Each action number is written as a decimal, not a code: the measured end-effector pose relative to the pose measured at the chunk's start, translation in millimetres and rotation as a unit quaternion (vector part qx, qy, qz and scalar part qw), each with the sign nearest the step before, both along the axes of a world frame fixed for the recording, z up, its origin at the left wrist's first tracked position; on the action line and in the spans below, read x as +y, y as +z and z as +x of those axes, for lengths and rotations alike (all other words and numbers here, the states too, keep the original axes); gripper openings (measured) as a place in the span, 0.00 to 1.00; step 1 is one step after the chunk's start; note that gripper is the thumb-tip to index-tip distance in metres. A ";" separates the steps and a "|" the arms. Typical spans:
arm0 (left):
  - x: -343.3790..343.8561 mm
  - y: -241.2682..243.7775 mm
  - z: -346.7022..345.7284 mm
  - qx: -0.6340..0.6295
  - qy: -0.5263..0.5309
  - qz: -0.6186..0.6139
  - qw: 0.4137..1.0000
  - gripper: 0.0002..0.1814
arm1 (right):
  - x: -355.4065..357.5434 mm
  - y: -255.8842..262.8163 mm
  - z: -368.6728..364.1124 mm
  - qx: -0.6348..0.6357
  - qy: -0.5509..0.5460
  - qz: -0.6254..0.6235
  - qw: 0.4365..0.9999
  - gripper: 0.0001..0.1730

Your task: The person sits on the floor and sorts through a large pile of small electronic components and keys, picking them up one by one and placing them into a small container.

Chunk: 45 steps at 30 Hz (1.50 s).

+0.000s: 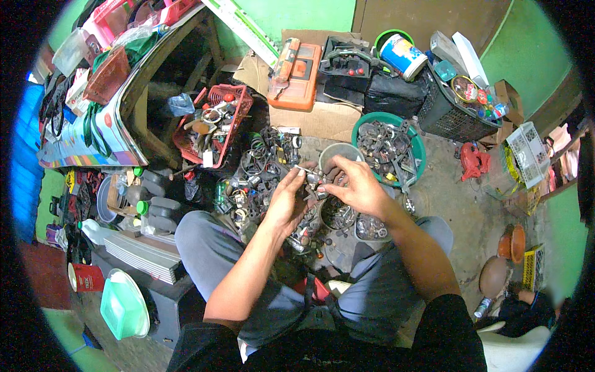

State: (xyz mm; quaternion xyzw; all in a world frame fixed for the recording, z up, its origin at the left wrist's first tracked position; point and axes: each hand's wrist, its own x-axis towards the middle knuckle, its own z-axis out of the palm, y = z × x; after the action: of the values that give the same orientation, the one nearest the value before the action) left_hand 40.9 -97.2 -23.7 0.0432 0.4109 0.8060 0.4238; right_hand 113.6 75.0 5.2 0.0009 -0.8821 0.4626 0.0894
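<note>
In the middle of the view my left hand (pixel 287 197) holds a small metal part (pixel 314 178), its exact kind too small to tell. Close on the right, my right hand (pixel 355 186) bends its fingers toward that part; thumb and fingertips seem to touch it. Just beyond the right fingers stands a pale round tub (pixel 341 153). Below the hands sit a round container of small metal pieces (pixel 338 213) and a squarish tub of small hardware (pixel 372 228). A heap of mixed parts and wires (pixel 260 167) spreads over the floor left of my hands.
A green basin of dark parts (pixel 422 158) stands to the right, a red plastic basket (pixel 239 100) to the left. Beyond lie an orange toolbox (pixel 304 83) and a dark crate (pixel 458 121). Another person's dark-clothed body (pixel 516 311) shows at lower right.
</note>
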 end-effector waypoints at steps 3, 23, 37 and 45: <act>-0.1 -3.1 -1.3 -0.001 0.001 -0.016 1.000 0.15 | -0.1 -1.9 -0.4 0.022 -0.001 0.018 1.000 0.16; -6.3 -26.6 -33.6 -0.027 0.156 -0.058 0.986 0.18 | 34.8 6.4 13.6 -0.123 0.053 -0.023 0.991 0.12; -3.7 -5.6 -14.1 -0.103 0.048 0.058 0.992 0.17 | 30.8 -12.6 12.4 -0.011 0.004 0.248 0.969 0.16; 2.9 -5.0 -3.2 -0.045 0.018 0.049 0.998 0.23 | 7.2 -4.0 8.2 0.088 0.034 0.190 0.977 0.19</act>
State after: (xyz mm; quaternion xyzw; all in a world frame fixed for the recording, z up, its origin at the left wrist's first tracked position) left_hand 37.7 -94.3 -28.7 0.0203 0.3520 0.8337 0.4250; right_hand 121.8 82.2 1.3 0.0887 -0.9420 0.2872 0.1491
